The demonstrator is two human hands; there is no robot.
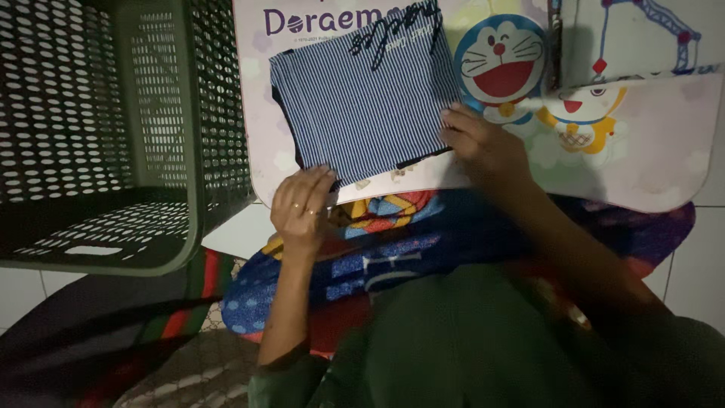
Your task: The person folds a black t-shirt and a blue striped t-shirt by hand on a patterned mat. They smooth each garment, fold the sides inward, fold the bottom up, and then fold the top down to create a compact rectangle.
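Hands [302, 208] [483, 147] pinching folded striped cloth [362, 98], cartoon board [642, 166]

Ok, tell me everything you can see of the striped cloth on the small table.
The striped cloth is a folded, roughly square piece of fabric with thin blue and white stripes, dark edging and dark lettering near its top edge. It lies flat on the pale cartoon-printed table, turned slightly askew. The left hand grips its lower left corner, and the right hand presses on its lower right edge. It looks like soft knit material, smooth and nearly without wrinkles. A green perforated basket stands just to its left.
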